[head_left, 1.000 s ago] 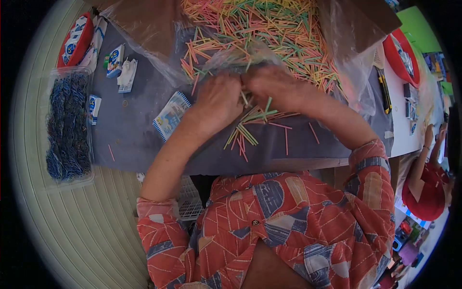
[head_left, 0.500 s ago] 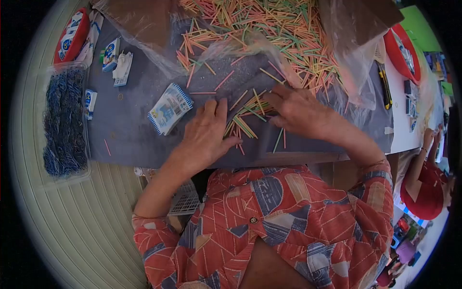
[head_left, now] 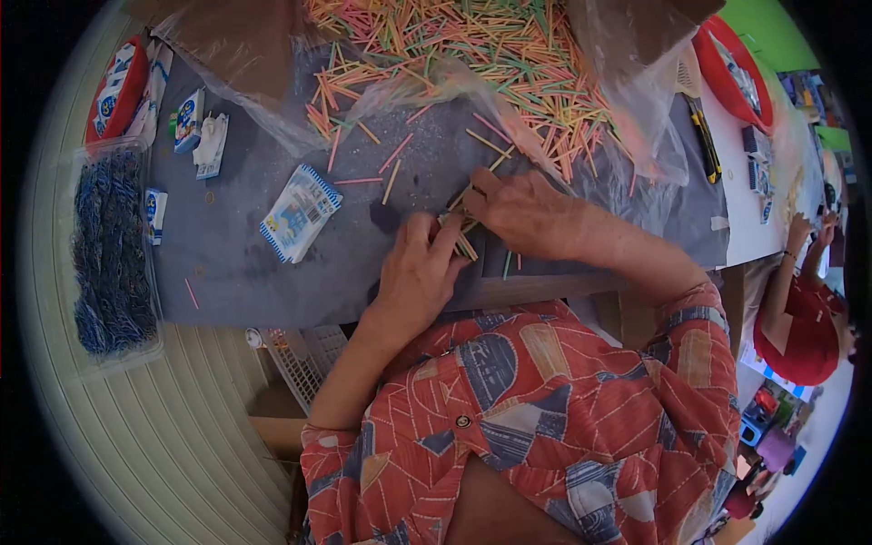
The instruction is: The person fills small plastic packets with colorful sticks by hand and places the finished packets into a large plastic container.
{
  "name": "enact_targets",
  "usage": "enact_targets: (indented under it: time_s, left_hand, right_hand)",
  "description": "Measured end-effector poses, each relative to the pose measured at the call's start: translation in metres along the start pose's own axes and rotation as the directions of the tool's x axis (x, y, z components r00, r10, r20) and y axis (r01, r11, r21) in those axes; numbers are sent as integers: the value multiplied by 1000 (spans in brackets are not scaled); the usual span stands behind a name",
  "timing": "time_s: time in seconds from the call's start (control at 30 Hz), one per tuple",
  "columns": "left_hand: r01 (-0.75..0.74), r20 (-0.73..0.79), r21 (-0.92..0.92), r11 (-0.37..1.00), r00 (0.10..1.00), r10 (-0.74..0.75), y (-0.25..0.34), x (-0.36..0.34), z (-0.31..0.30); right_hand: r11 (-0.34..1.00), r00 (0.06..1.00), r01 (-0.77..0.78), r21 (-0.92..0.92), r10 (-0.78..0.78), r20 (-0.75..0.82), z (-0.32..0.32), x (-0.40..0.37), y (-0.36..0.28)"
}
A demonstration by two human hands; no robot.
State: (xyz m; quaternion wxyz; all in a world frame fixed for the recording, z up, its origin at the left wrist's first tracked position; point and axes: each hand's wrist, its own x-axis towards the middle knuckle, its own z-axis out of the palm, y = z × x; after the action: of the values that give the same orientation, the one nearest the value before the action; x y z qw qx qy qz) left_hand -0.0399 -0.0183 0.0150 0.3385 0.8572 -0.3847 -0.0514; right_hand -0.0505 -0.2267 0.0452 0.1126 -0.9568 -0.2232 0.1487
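Both hands have closed in since half a second ago, when they lay spread apart over scattered sticks, and now meet near the front edge of the grey-covered bench (head_left: 236, 263). Beyond them, a big heap of coloured sticks (head_left: 472, 45) spills from clear plastic sheeting (head_left: 636, 136). The right hand (head_left: 527, 216) sits farther out and the left hand (head_left: 418, 272) nearer the person, their fingertips touching. Fingers of both curl shut around a small bundle of sticks (head_left: 465, 243) pinched between them. Its visible ends poke toward the bench edge, slanting slightly right. A few loose sticks (head_left: 391, 184) lie just beyond, to the left.
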Motion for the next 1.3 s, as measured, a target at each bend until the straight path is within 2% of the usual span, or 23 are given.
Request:
enact_targets:
  time_s: [0.1,0.17,0.23,0.27,0.33,0.37,0.4,0.43,0.47,0.53,0.57,0.6,0.63,0.67,0.73,0.77,0.8,0.83,0.87,0.93,1.17,1.23,1.3]
  left_hand:
    - [-30,35,-38,999,999,32,-12,6,3]
    - [-72,41,-16,997,997,72,-17,17,-2]
    - [71,180,-227,971,983,-30,-12,30,-18]
    - [64,185,-228,972,982,-22,-11,40,-28]
    - [187,201,-401,897,973,-113,-8,65,-53]
    - [217,191,-445,869,971,-144,-8,84,-64]
    - [242,180,-488,839,968,-175,-14,106,-70]
    - [237,182,-487,841,969,-168,-26,125,-69]
    - [124,33,-274,954,992,-120,-38,144,-68]
    - [72,19,71,995,997,-73,-43,152,-76]
    - [67,18,73,995,997,-68,-42,143,-77]
    - [43,135,17,999,990,-45,-36,127,-77]
    - [32,250,-41,999,968,-21,-31,108,-75]
    - [8,215,43,999,977,-17,-19,86,-72]
    - [-65,82,166,984,995,52,-4,41,-64]
    - [-123,-11,213,969,992,129,-5,21,-54]
    - [-119,0,214,969,993,122,-9,2,-48]
    - [-271,-42,242,932,956,289,-14,-16,-41]
    - [-410,-78,277,869,892,446,-20,-27,-32]
    - [-377,-52,260,889,914,403,-30,-39,-11]
    - [-139,-111,310,941,977,181,-27,-20,0]
    - [-116,-122,292,949,980,158,-27,-16,-2]
    - [-85,-136,278,957,982,127,-23,-19,-3]
  right_hand:
    - [999,995,-40,-29,43,88,0,2,4]
    - [974,974,222,41,-220,-47,1,3,21]
    - [977,978,207,56,-206,-28,-13,6,27]
    - [978,981,196,75,-196,-4,-24,8,30]
    - [988,995,31,148,-45,91,-66,14,32]
    - [976,984,94,199,-61,-164,-66,20,46]
    - [959,909,168,226,-62,-413,-67,25,60]
    - [961,907,163,225,-56,-417,-68,27,69]
    - [995,784,87,44,-41,-619,-69,27,78]
    - [992,611,-39,-123,-74,-788,-74,15,85]
    - [997,722,-40,73,79,-687,-71,-4,81]
    - [960,816,-69,273,212,-538,-65,-24,74]
    - [964,833,-93,248,211,-511,-58,-43,64]
    - [969,854,-112,219,207,-478,-51,-61,51]
    - [985,781,22,173,91,-617,-10,-84,38]
    - [982,785,25,187,97,-612,3,-93,30]
    - [972,846,0,235,125,-518,14,-101,22]
    - [961,896,-29,276,147,-418,24,-104,15]
    - [958,897,-26,286,149,-416,34,-104,12]
    - [980,842,-45,195,142,-520,50,-96,6]
    - [969,896,-80,232,172,-410,69,-55,-14]
    - [952,891,-135,276,239,-386,64,-36,-18]
    - [965,898,-111,236,199,-393,61,-19,-14]
